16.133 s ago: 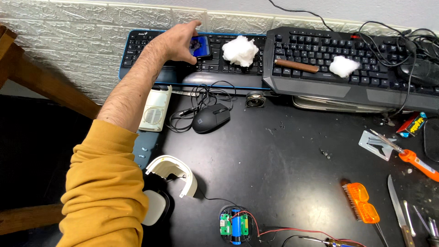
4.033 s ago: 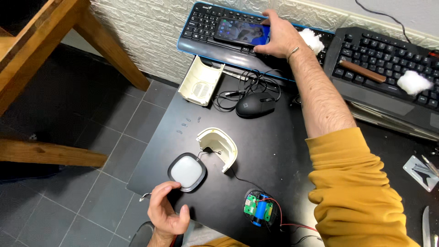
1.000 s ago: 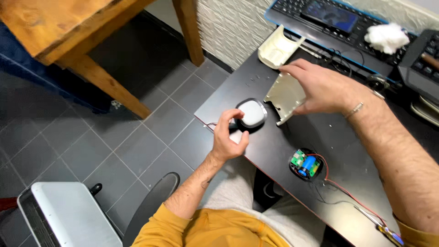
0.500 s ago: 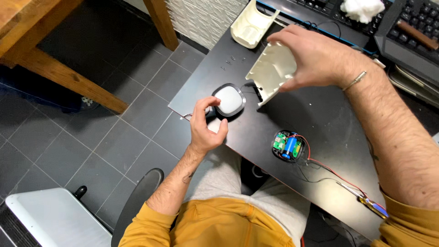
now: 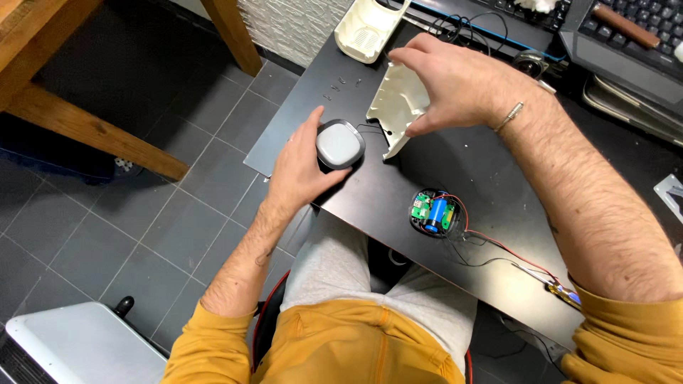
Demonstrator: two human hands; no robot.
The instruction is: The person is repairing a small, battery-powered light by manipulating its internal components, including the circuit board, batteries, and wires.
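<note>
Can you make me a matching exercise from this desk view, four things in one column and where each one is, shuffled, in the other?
Things:
1. grey rounded module
2. cream plastic shell
3. round circuit board with blue cell
4. second cream housing

Places:
A. lying alone on the desk, red and black wires trailing from it
B. under the left hand
C. at the far desk edge, by the wall
D. gripped by the right hand

Pairs: 1-B, 2-D, 3-A, 4-C

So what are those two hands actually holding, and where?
The left hand grips the grey rounded pad by its near edge; the right hand holds the cream plastic shell by its top edge.
</note>
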